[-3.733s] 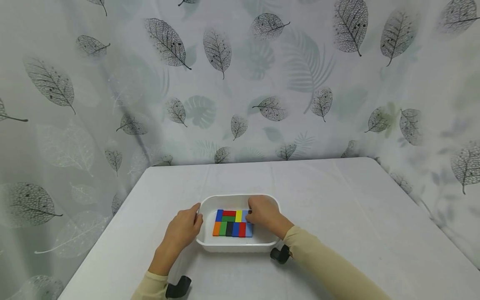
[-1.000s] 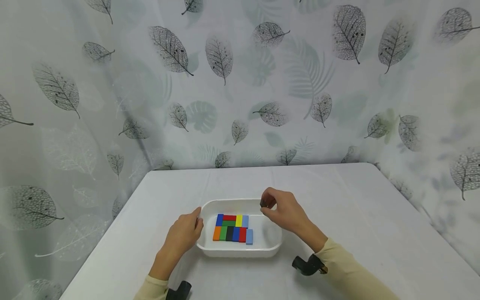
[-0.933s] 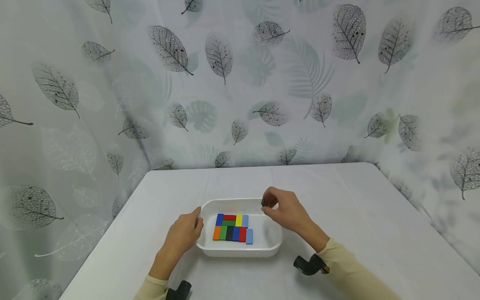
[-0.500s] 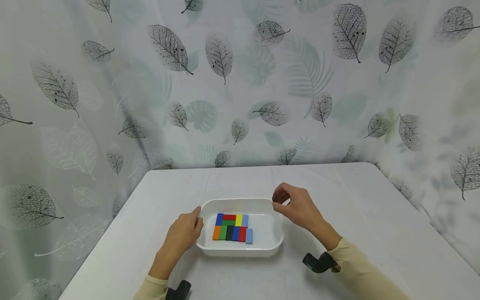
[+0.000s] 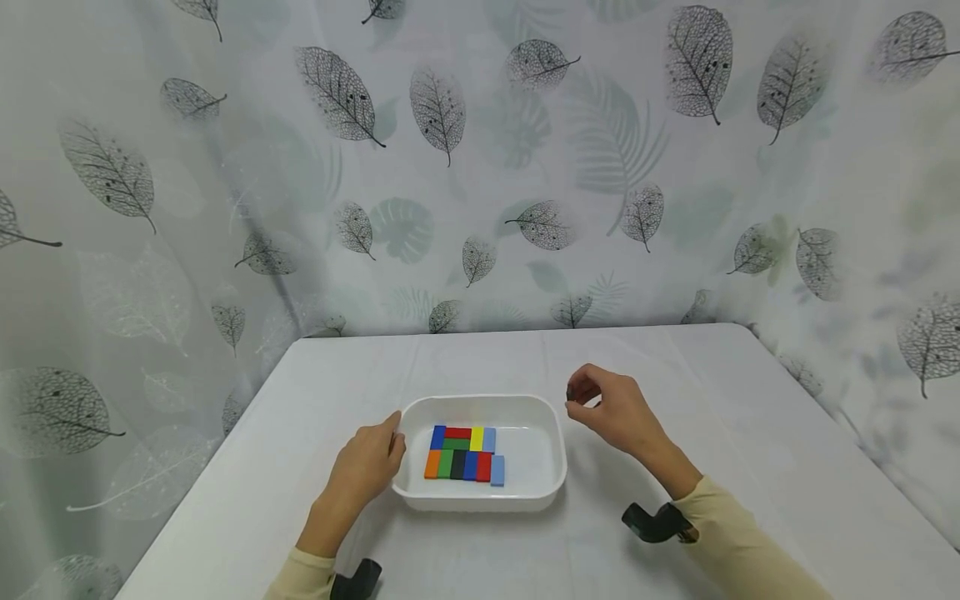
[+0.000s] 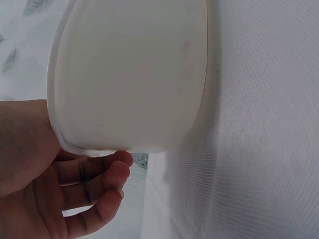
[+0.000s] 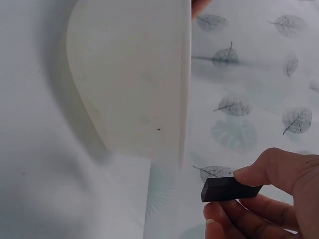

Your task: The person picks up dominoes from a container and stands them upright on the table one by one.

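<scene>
A white tray (image 5: 525, 492) holds several coloured blocks laid flat side by side in two rows. At the right end of the near row, a light blue block (image 5: 497, 471) sits slightly closer to me than the red block (image 5: 483, 467) beside it. My left hand (image 5: 363, 462) grips the tray's left rim; the left wrist view shows its fingers curled at the tray wall (image 6: 129, 74). Just beyond the tray's right rim, in the air, my right hand (image 5: 618, 412) pinches a black block (image 7: 227, 189) between thumb and fingers.
A white cloth covers the table (image 5: 675, 367) under the tray. Behind it and to the sides hangs a leaf-patterned curtain (image 5: 480, 167). Black wrist cameras (image 5: 656, 523) sit on both wrists.
My right hand has risen from among the blocks with the black block and moved right, past the tray's rim. The end light blue block has shifted toward me. My left hand stays put.
</scene>
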Tool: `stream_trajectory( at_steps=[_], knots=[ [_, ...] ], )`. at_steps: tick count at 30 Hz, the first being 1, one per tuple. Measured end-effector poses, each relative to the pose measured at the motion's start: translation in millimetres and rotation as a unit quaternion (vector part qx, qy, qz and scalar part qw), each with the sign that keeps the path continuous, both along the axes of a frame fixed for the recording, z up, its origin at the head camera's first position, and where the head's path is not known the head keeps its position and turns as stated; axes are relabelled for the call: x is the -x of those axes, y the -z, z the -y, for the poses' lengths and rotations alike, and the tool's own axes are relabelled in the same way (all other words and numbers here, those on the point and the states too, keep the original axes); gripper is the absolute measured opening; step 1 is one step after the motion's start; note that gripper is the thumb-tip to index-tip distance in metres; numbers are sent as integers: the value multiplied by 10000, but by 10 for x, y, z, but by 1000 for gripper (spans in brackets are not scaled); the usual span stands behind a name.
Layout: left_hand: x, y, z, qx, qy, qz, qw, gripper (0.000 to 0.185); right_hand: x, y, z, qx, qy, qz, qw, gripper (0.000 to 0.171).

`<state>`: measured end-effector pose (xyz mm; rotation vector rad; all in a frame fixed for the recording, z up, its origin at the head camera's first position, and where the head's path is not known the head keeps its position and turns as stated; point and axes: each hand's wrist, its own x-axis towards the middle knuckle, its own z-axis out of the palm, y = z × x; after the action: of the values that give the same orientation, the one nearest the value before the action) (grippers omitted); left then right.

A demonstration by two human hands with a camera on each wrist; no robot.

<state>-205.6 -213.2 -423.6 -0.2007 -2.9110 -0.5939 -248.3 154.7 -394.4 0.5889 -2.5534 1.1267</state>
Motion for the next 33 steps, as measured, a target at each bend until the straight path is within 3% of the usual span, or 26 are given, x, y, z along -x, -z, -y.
stream_trajectory(
  at_steps=[33],
  knots=[
    [-19, 0, 3, -44, 8, -81, 10000, 43, 180, 434, -222, -151, 293, 303, 9990, 19]
  ],
)
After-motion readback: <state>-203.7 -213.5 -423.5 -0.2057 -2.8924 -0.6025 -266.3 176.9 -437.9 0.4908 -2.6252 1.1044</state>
